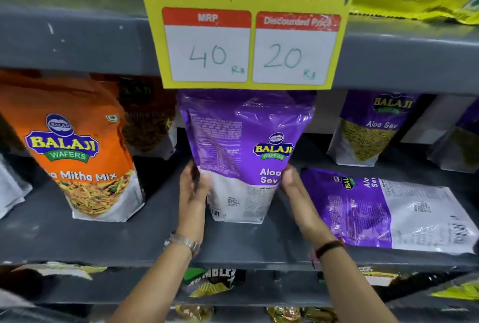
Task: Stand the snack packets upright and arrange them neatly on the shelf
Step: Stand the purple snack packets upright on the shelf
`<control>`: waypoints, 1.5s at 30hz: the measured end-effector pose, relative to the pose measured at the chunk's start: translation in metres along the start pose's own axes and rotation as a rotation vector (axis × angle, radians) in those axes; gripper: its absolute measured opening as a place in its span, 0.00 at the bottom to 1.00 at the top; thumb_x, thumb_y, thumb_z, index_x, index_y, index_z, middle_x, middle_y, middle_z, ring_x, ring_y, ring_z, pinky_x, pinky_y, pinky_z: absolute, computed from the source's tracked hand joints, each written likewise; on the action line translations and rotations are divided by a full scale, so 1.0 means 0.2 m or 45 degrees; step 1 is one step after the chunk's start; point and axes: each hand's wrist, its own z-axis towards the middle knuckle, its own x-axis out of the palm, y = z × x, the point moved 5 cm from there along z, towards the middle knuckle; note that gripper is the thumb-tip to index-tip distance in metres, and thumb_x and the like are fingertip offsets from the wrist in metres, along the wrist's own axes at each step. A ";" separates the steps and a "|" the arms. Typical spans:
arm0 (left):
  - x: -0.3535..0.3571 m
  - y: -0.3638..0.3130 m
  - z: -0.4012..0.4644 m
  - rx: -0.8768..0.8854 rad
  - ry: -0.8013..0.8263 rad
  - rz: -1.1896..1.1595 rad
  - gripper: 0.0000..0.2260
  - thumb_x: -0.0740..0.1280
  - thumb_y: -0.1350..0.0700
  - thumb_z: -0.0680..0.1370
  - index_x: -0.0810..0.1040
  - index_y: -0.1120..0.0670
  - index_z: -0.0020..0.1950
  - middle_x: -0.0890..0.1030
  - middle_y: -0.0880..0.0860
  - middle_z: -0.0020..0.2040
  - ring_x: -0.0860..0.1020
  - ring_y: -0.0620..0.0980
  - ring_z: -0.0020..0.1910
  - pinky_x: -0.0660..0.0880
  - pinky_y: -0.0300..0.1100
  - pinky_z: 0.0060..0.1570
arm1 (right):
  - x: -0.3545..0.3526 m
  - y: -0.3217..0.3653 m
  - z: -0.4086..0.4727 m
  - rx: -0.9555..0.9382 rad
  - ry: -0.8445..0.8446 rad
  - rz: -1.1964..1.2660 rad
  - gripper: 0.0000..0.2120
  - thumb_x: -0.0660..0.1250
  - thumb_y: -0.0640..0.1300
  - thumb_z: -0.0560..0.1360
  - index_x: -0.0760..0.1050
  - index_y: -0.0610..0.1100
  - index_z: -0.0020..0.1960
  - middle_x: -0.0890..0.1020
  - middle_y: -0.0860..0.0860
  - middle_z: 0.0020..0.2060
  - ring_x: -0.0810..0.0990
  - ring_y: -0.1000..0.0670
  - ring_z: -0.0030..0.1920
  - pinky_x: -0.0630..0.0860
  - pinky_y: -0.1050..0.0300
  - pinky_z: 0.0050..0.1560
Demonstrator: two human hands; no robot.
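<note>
**Both hands steady a purple packet upright on the shelf**

A purple Aloo Sev packet (243, 156) stands upright on the grey shelf (85, 237), back side facing out, directly below the yellow price sign (248, 37). The left hand (193, 187) presses its 9 o'clock edge, fingers curled onto the packet; the right hand (291, 180) presses its 3 o'clock edge, so the packet is clamped between them. At 3 o'clock of the right hand, a second purple packet (388, 211) lies flat on the shelf. At 9 o'clock of the left hand, an orange Mitha Mix packet (77, 151) stands upright, apart from it.
</note>
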 end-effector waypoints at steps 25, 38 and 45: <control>0.09 0.08 -0.26 -0.007 -0.152 -0.025 0.39 0.57 0.28 0.65 0.62 0.49 0.69 0.65 0.46 0.70 0.64 0.42 0.69 0.63 0.35 0.66 | 0.12 -0.07 -0.01 0.097 -0.261 0.248 0.28 0.45 0.61 0.74 0.55 0.51 0.71 0.60 0.56 0.71 0.59 0.62 0.67 0.55 0.64 0.68; 0.08 0.12 -0.11 0.041 -0.128 0.022 0.29 0.55 0.33 0.70 0.65 0.46 0.66 0.68 0.51 0.71 0.67 0.44 0.67 0.65 0.42 0.66 | 0.06 -0.06 -0.08 -0.041 -0.459 0.112 0.35 0.50 0.72 0.68 0.63 0.51 0.66 0.68 0.53 0.62 0.66 0.57 0.64 0.61 0.59 0.66; 0.14 0.10 -0.10 0.132 0.006 0.041 0.24 0.58 0.41 0.70 0.68 0.50 0.63 0.77 0.41 0.55 0.76 0.35 0.53 0.73 0.28 0.48 | 0.13 -0.15 -0.03 0.033 -0.235 0.163 0.15 0.50 0.58 0.73 0.69 0.56 0.56 0.77 0.58 0.54 0.76 0.64 0.54 0.71 0.66 0.56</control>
